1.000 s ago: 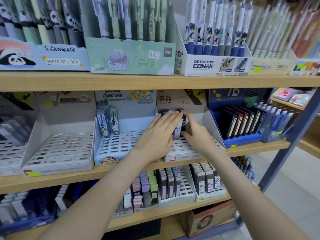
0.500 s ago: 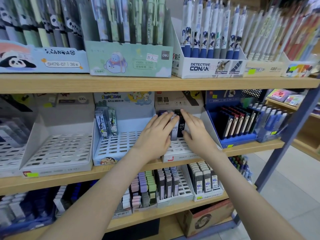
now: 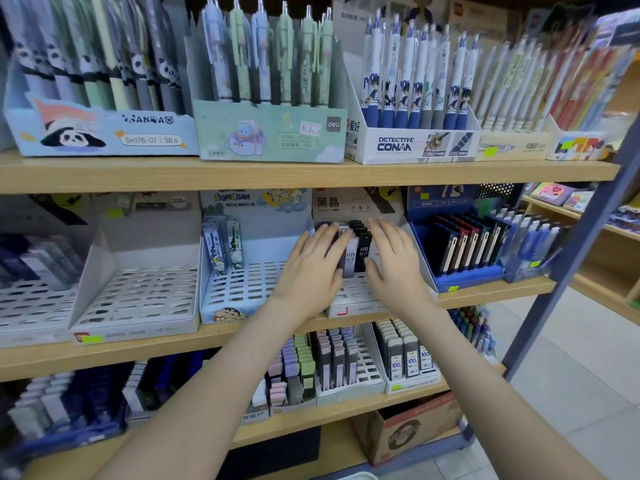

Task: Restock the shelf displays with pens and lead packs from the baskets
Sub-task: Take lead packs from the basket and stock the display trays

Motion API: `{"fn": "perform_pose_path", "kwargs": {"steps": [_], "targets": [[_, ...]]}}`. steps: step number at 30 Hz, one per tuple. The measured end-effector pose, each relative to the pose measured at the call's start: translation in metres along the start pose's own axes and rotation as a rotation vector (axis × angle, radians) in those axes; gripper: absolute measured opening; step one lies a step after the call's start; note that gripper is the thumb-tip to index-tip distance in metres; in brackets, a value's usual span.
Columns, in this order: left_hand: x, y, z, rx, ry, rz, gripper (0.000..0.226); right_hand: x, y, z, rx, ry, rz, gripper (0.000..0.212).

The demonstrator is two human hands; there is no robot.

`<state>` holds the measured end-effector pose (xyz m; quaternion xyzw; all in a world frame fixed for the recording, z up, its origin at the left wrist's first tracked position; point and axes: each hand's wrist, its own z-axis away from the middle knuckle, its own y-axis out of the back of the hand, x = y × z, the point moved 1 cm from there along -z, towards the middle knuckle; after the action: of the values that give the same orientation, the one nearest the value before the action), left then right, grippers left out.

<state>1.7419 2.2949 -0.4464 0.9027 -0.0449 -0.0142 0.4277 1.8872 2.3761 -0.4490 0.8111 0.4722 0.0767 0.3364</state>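
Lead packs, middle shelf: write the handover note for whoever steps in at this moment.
Left hand: open, fingers straight over the left side of the HB lead packs.
Right hand: open, fingers straight, beside their right side.
The packs stand upright in a short row at the back of the white tray.
Done: that row is in.
Left: the tray's front slots look unfilled; baskets not in view.
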Motion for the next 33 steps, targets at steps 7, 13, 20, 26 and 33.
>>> {"fn": "perform_pose_path", "kwargs": {"steps": [7,13,20,26,33], "targets": [[-0.009,0.046,0.073,0.021,0.093,0.107,0.054,-0.097,0.003,0.039,-0.071,0.156,-0.186,0.047],[-0.060,0.084,0.226,-0.096,0.270,0.050,0.051,-0.202,-0.063,0.105,-0.347,0.283,-0.408,0.047],[-0.126,0.095,0.453,-0.351,0.593,0.014,0.039,-0.299,-0.167,0.218,-0.991,0.488,-0.386,0.051],[-0.147,0.049,0.583,-0.482,0.670,0.021,0.037,-0.320,-0.253,0.321,-1.400,0.493,-0.186,0.055],[-0.154,-0.013,0.647,-0.491,0.611,0.025,0.042,-0.329,-0.340,0.416,-1.477,0.561,-0.130,0.075]]}}
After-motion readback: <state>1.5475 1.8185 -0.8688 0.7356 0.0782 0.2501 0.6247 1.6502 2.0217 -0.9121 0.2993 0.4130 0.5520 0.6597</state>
